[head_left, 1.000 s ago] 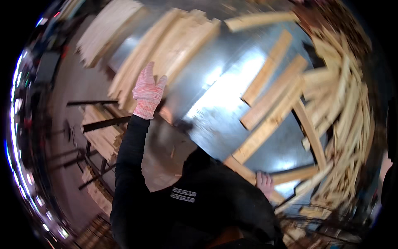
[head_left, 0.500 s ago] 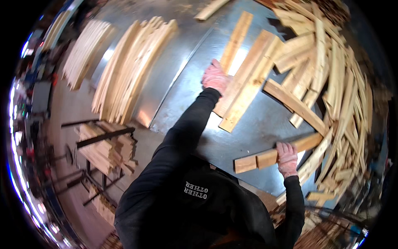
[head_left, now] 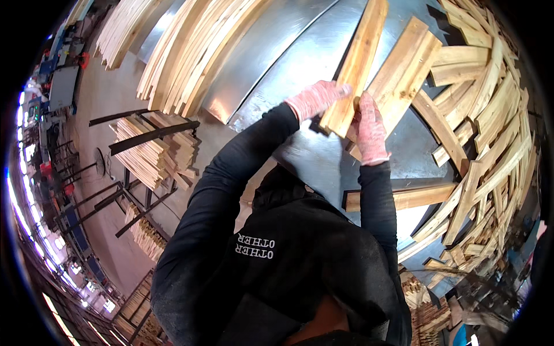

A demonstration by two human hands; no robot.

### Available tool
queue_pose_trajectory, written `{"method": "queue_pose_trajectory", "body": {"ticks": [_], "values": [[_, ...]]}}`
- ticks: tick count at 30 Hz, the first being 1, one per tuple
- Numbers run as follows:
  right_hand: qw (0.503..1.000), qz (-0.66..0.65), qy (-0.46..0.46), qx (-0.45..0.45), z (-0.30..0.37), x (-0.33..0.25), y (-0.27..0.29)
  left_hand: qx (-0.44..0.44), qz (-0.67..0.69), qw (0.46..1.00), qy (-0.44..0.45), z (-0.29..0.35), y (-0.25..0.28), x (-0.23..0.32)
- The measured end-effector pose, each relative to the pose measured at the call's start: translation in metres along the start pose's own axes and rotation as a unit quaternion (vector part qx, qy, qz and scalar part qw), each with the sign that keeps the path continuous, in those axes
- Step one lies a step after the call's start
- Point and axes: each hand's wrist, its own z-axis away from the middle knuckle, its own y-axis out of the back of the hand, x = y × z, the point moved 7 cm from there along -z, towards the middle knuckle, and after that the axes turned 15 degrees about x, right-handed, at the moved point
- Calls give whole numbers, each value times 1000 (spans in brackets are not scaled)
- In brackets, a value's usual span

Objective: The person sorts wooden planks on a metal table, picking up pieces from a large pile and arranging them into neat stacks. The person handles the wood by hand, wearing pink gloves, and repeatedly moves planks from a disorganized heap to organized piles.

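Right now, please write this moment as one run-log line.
left hand: holding wooden board | right hand: at that board's right edge | nearby: two side-by-side boards, metal table

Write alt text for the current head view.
A gloved left hand grips the near end of a wooden board over a metal table, with the gloved right hand at the board's right edge. Two more boards lie just right, a jumbled heap of lumber beyond; neat rows of lumber lie upper left.
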Motion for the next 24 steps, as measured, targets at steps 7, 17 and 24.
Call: {"method": "queue_pose_trajectory", "body": {"ticks": [7,17,24], "values": [[939,-75,-334,-13,11,-6,-42,411,-233,802,-365,80,208,93],[936,-53,-344,-57,28,37,-67,506,-508,697,-24,117,379,118],[991,122,-13,54,9,-71,-78,354,-125,862,-340,155,185,64]]}}
